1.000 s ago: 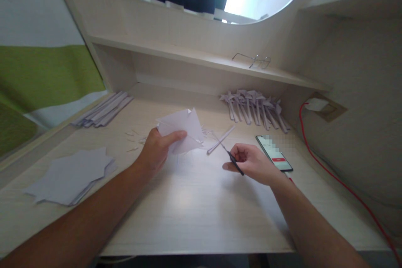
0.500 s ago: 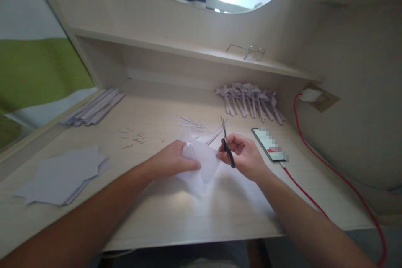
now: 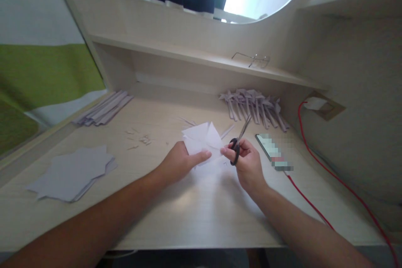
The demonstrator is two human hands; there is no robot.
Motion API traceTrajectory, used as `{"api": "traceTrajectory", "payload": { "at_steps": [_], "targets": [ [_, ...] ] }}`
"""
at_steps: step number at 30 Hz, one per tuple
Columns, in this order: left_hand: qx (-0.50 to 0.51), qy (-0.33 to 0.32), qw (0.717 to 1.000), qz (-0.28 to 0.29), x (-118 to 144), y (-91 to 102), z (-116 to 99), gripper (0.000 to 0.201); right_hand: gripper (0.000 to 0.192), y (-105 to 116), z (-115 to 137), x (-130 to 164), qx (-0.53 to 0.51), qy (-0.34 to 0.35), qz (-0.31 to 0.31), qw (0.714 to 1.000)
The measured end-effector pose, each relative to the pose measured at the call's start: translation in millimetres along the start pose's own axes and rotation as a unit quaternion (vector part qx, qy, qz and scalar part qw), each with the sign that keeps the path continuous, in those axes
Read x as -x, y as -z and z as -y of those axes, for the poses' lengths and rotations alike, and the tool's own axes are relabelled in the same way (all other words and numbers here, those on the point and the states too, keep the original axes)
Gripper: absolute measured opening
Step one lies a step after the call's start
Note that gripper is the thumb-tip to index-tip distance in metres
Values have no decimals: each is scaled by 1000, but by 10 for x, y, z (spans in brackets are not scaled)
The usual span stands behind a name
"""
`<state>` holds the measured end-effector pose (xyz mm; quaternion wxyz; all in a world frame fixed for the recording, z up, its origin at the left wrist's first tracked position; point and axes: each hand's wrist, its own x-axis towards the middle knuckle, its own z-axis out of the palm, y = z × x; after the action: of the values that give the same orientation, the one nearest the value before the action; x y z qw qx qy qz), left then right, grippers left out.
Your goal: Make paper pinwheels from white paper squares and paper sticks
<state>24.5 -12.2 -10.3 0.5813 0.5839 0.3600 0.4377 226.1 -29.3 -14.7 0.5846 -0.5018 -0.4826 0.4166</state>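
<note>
My left hand (image 3: 179,161) grips a folded piece of white paper (image 3: 202,140) just above the middle of the desk, thumb on top. My right hand (image 3: 246,163) is closed on small black-handled scissors (image 3: 239,141). Their blades point up and to the right, away from the paper. The fingertips of that hand touch the paper's right edge.
A phone (image 3: 273,152) on a red cable (image 3: 339,184) lies right of my right hand. Folded paper pieces (image 3: 253,106) are piled at the back right, paper strips (image 3: 103,109) at the back left, a stack of cut sheets (image 3: 72,171) at the left. Small scraps (image 3: 138,140) dot the desk. Glasses (image 3: 254,59) rest on the shelf.
My left hand lifted the paper and turned it back toward the desk's middle. The scissors swung from pointing straight up to pointing up and right, and my right hand came against the paper.
</note>
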Motion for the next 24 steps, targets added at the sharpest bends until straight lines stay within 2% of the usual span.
{"api": "traceTrajectory", "payload": {
  "at_steps": [2,5,10,16,21,24],
  "targets": [
    [-44,2,998,-40,1,-4,24,31,34,-23,23,26,6,-1,13,1000],
    [-51,21,995,-87,-7,11,56,35,34,-53,49,51,9,-7,23,1000],
    [14,30,997,-67,-17,26,67,35,33,-70,52,46,19,-18,41,999],
    [22,47,996,-69,-30,36,10,32,31,-62,-24,48,15,1,56,998],
    [31,52,993,-99,-35,63,-41,28,29,-18,-29,46,31,16,106,994],
    [33,29,989,-142,-56,128,-48,28,29,37,29,1,45,-18,136,990]
  ]
}}
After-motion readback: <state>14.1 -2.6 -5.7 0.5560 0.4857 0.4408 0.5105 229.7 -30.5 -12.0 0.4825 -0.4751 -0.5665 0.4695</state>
